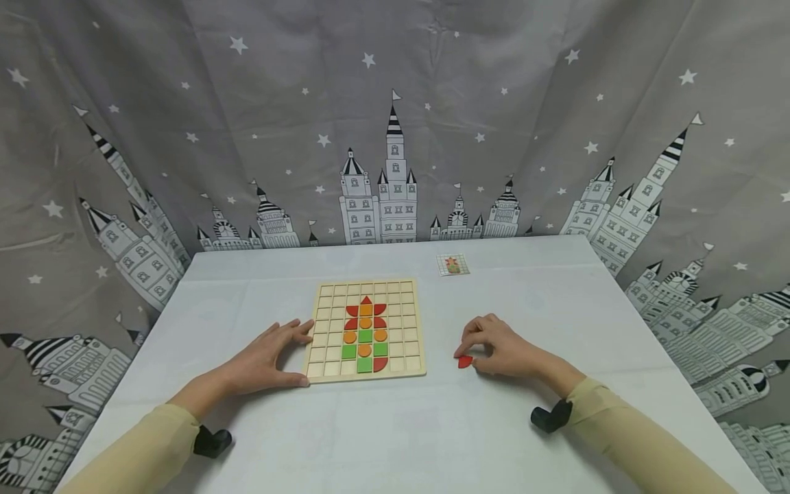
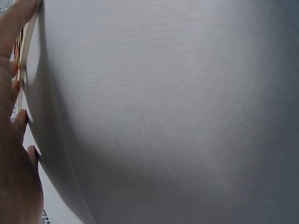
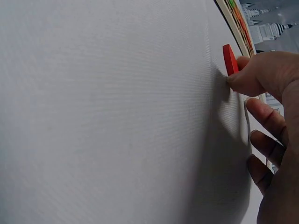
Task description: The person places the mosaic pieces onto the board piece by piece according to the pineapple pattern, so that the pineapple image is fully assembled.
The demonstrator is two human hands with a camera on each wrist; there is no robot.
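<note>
A square wooden grid board (image 1: 407, 343) lies on the table, with red, orange and green tiles set in its middle columns. My left hand (image 1: 268, 357) rests at the board's left side, fingertips at the edge and thumb by the near corner. To the right of the board, my right hand (image 1: 500, 348) pinches a red tile (image 1: 464, 361) between thumb and finger, low over the white cloth. The right wrist view shows this red tile (image 3: 230, 59) tilted on its edge, its far part hidden by the fingers. The other fingers of that hand are spread below it.
A small pattern card (image 1: 453, 265) with a coloured figure lies behind the board, to its right. White cloth covers the table (image 1: 395, 432). A grey curtain (image 1: 432, 68) printed with castles and stars hangs behind and at both sides.
</note>
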